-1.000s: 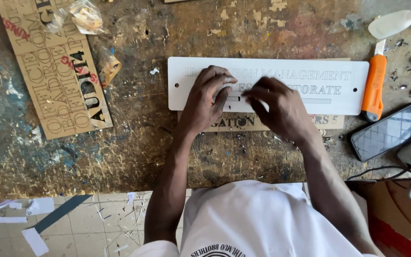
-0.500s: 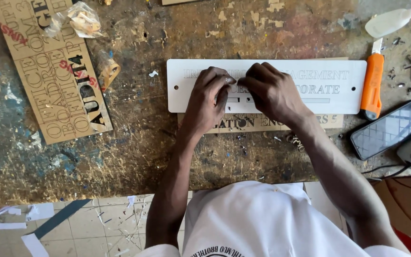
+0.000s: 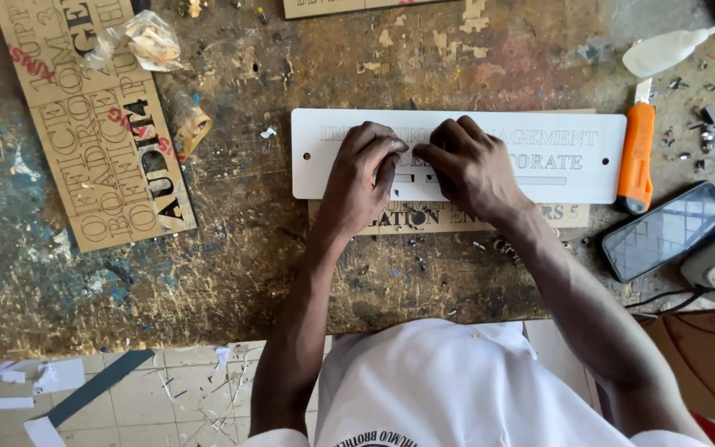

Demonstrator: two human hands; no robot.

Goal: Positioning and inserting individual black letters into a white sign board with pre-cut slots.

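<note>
Both hands are down flat-ish on the white sign plate, fingers bent and pressing on the lettering near its middle: left hand and right hand almost touch at the fingertips. Can't tell if either is pinching a small piece or just pushing down. The plate lies across the paint-spattered workbench, on top of a brown strip with cut letters. Just off its right end sits an orange utility knife, then a phone. Over on the left is a cardboard letter stencil.
</note>
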